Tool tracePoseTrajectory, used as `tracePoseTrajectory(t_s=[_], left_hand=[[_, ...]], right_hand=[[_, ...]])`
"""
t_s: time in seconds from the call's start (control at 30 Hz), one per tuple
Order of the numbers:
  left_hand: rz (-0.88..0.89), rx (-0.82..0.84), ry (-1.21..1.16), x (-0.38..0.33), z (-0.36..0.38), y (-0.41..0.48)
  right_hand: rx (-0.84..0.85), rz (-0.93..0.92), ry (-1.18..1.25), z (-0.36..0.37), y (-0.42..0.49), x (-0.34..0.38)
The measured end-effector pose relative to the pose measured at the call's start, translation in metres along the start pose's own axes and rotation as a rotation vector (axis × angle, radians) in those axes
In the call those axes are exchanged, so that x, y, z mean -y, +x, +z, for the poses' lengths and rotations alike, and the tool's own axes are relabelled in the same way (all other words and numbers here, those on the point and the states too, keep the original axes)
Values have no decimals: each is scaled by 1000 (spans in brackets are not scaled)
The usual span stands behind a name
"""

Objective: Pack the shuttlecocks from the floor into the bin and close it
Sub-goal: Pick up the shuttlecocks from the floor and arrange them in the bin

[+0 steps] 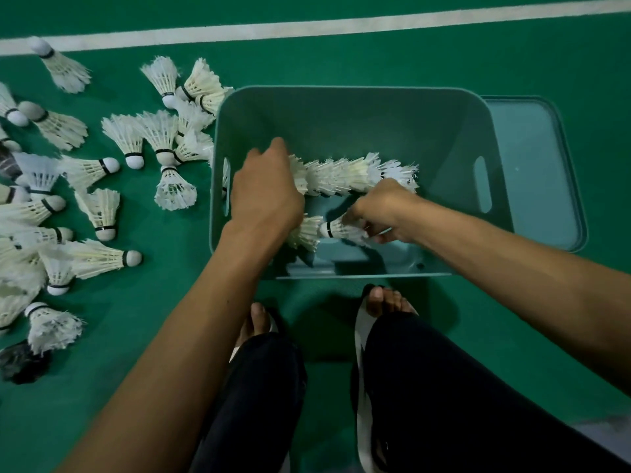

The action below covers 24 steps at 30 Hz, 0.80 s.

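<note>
A teal plastic bin (444, 107) stands open on the green court floor. Inside it lies a nested row of white shuttlecocks (345, 175), and a second short row (309, 232) lies nearer me. My left hand (264, 192) reaches in over the bin's left wall and rests on the left end of the far row. My right hand (384, 208) is closed around a shuttlecock (336, 229) at the end of the near row. Many loose shuttlecocks (102, 172) lie scattered on the floor left of the bin.
The bin's lid (539, 172) lies flat on the floor against the bin's right side. A white court line (341, 27) runs across the far floor. My feet in sandals (386, 302) and dark trouser legs sit just before the bin. A dark shuttlecock (20, 361) lies at the lower left.
</note>
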<state>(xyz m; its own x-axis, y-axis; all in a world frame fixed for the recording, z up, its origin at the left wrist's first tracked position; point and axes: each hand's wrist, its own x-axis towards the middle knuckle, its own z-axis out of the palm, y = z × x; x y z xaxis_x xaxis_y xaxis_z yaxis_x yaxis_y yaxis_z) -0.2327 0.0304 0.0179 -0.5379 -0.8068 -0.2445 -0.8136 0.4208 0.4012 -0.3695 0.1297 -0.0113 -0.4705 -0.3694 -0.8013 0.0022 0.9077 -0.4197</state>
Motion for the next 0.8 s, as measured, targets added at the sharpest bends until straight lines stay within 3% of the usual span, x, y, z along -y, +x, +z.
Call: tracePoseTrajectory(t_s=[0.17, 0.33, 0.53, 0.6, 0.7, 0.73, 0.8], left_hand=[[9, 10, -20, 3, -4, 11], [-13, 45, -54, 3, -8, 19], [-9, 84, -35, 5, -6, 24], [20, 94, -32, 5, -4, 22], [47, 115, -65, 2, -4, 17], [48, 139, -94, 1, -4, 14], [37, 188, -168, -1, -5, 8]], right_hand=[[52, 120, 126, 29, 13, 16], [-35, 151, 371, 33, 36, 29], [129, 208, 341, 21, 35, 31], [37, 116, 343, 11, 32, 27], [-326, -171, 203, -3, 23, 15], [-365, -277, 204, -7, 15, 12], [-235, -474, 257, -13, -5, 10]])
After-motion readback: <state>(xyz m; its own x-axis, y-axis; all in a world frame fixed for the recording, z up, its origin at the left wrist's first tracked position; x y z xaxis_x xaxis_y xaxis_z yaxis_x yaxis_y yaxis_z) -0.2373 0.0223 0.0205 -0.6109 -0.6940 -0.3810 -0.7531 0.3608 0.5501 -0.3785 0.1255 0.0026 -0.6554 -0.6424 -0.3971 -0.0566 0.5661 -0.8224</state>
